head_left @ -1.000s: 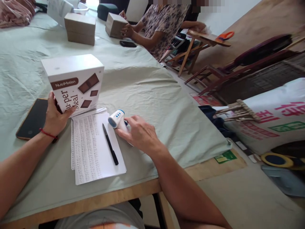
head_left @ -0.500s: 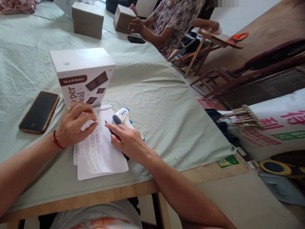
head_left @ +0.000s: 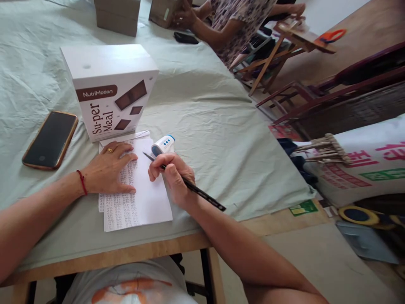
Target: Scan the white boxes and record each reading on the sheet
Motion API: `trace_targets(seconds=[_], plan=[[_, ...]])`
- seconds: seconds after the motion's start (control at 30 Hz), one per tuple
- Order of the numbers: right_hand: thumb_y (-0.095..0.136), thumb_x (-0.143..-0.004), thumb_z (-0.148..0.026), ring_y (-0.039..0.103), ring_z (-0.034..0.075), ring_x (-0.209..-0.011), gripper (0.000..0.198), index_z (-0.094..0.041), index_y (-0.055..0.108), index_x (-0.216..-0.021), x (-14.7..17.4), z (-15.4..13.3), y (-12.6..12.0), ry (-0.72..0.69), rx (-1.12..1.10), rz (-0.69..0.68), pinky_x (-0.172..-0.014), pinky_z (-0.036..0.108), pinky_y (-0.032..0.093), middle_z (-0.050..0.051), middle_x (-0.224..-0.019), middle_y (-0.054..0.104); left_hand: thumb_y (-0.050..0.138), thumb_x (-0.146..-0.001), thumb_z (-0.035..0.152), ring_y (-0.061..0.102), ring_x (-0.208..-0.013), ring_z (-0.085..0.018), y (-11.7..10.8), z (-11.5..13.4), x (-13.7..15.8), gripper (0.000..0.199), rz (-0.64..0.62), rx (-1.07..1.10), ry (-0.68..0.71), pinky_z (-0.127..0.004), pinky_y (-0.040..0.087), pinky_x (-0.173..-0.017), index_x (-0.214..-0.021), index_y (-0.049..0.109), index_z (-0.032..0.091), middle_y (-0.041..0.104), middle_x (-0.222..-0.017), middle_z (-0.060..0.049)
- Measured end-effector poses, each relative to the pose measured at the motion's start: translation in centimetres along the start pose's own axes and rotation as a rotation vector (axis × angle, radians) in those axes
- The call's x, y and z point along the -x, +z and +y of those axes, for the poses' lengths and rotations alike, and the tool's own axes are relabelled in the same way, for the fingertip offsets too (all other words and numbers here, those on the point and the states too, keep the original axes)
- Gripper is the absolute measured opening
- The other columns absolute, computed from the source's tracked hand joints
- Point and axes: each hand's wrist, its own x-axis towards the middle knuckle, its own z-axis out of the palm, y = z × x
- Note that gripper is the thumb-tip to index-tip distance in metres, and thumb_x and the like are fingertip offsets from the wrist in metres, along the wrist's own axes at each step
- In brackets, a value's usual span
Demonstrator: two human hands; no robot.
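My left hand (head_left: 109,169) lies flat with spread fingers on the upper left of a stack of paper sheets (head_left: 152,207). Columns of small handwriting fill the sheet's left part; its right part is blank. A black pen (head_left: 202,194) is gripped in my right hand (head_left: 174,175), its tip pointing up and left just over the paper's right side. Behind that hand lies a white and blue infrared thermometer (head_left: 163,144), its handle mostly hidden. Beyond the paper a white NutriMotion Su-per Meal box (head_left: 110,101) stands upright.
A smartphone (head_left: 49,140) lies left of the box on the green tablecloth (head_left: 202,126). Farther back are a cardboard box (head_left: 117,17), a black phone (head_left: 185,38) and a person (head_left: 234,25) holding another box. A wooden chair (head_left: 316,97) and a printed sack (head_left: 373,164) stand to the right.
My right hand has taken up the pen from the paper and thermometer. My left hand has lowered and flattened onto the sheets. The view has tilted slightly downward.
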Motion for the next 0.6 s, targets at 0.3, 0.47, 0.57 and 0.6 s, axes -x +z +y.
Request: trace_targets(seconds=[0.3, 0.47, 0.57, 0.6], plan=[[0.062, -0.072, -0.023, 0.057, 0.012, -0.058, 0.009, -0.023, 0.066, -0.080, -0.8, 1.3, 0.4, 0.111, 0.331, 0.078, -0.057, 0.027, 0.050, -0.002, -0.068, 0.065, 0.079, -0.072, 0.057, 0.043, -0.133, -0.041, -0.6, 0.3, 0.0, 0.074, -0.061, -0.038, -0.004, -0.056, 0.036, -0.112, -0.127, 0.056, 0.014, 0.050, -0.140, -0.021], [0.058, -0.073, -0.020, 0.057, 0.013, -0.057, 0.004, -0.023, 0.061, -0.075, -0.6, 2.1, 0.8, 0.010, 0.464, 0.069, -0.058, 0.027, 0.052, -0.003, -0.064, 0.061, 0.080, -0.070, 0.057, 0.044, -0.133, -0.043, -0.5, 0.4, -0.1, 0.076, -0.060, -0.047, -0.017, -0.057, 0.038, -0.111, -0.127, 0.057, 0.013, 0.050, -0.139, -0.021], [0.056, -0.074, -0.019, 0.056, 0.012, -0.055, 0.007, -0.023, 0.061, -0.075, -0.5, 2.2, 0.9, -0.051, 0.511, 0.078, -0.057, 0.027, 0.051, -0.003, -0.063, 0.062, 0.080, -0.071, 0.057, 0.045, -0.132, -0.044, -0.5, 0.4, -0.1, 0.075, -0.052, -0.045, -0.007, -0.058, 0.038, -0.111, -0.127, 0.057, 0.013, 0.051, -0.139, -0.022], [0.056, -0.074, -0.018, 0.056, 0.012, -0.054, 0.007, -0.023, 0.061, -0.076, -0.5, 2.3, 0.9, -0.072, 0.523, 0.081, -0.056, 0.027, 0.051, -0.003, -0.063, 0.062, 0.080, -0.071, 0.057, 0.045, -0.132, -0.044, -0.5, 0.4, -0.1, 0.075, -0.049, -0.046, -0.001, -0.058, 0.038, -0.110, -0.127, 0.057, 0.013, 0.051, -0.139, -0.022]])
